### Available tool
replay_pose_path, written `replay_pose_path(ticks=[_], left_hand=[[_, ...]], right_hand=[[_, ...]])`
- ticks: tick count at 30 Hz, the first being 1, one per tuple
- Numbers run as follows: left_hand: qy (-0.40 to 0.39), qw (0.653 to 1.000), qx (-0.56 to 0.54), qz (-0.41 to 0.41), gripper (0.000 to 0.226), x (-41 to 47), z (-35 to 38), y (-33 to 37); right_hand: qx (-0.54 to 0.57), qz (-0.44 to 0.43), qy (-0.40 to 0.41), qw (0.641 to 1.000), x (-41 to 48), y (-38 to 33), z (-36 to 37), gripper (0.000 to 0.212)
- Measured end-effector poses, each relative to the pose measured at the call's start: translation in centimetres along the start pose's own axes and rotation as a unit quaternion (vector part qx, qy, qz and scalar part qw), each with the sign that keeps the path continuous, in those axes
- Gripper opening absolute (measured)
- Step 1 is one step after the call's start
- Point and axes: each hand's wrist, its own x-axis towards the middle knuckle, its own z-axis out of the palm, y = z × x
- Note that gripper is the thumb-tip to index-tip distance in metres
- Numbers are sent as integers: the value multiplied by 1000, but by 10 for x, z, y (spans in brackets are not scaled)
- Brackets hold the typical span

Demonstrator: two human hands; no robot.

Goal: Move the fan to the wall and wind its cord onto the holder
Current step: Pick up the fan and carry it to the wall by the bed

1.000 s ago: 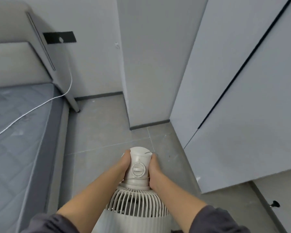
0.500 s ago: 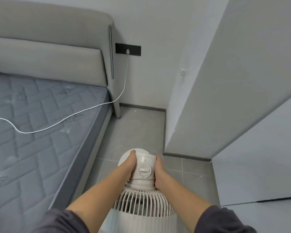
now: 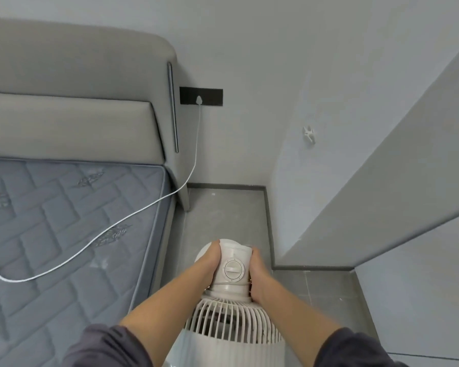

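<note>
I have the fan held by its motor housing, my left hand wrapped round one side and my right hand round the other, both closed firmly on it with the round dial between them. The fan is below me, over the grey floor, just beside the mattress edge and well short of the wall. The small white holder sits on the wall beyond the fan, right of the black socket plate.

The housing is smooth, hard plastic, so I judge it could slip or swivel on its neck; squeezing from 2 sides seems the safest hold. The ribbed grille below looks too thin to carry by. The cord, plugged into the plate, trails across the mattress: limp and light, likely to snag.
</note>
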Motion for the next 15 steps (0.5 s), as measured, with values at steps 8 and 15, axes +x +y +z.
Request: replay_pose_path(ticks=[8,15], left_hand=[[-16,1000,3,-6,58,51,-13,77],[-7,1000,4,-20,51,97,-1,144]], right_hand=[[17,2,1,1000,30,-69,45,57],[19,-11,18,1000,71,-138,69,56]])
